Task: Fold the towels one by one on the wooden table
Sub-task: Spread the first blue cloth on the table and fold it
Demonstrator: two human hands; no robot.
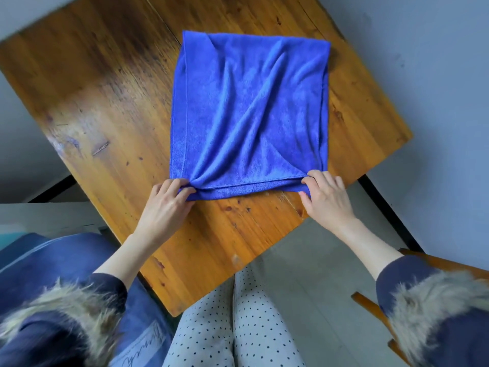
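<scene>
Head view shows the blue towel [248, 112] lying flat and already doubled on the wooden tabletop [105, 102], its long axis running away from the person, with diagonal wrinkles across its face. At the towel's near edge the left hand [169, 202] pinches the near-left corner and the right hand [324, 197] pinches the near-right corner, both about equally close, so the next fold likely carries this edge toward the far edge. Nothing lies on the towel or beyond it; near the right hand's side stands a wooden chair [370, 305].
</scene>
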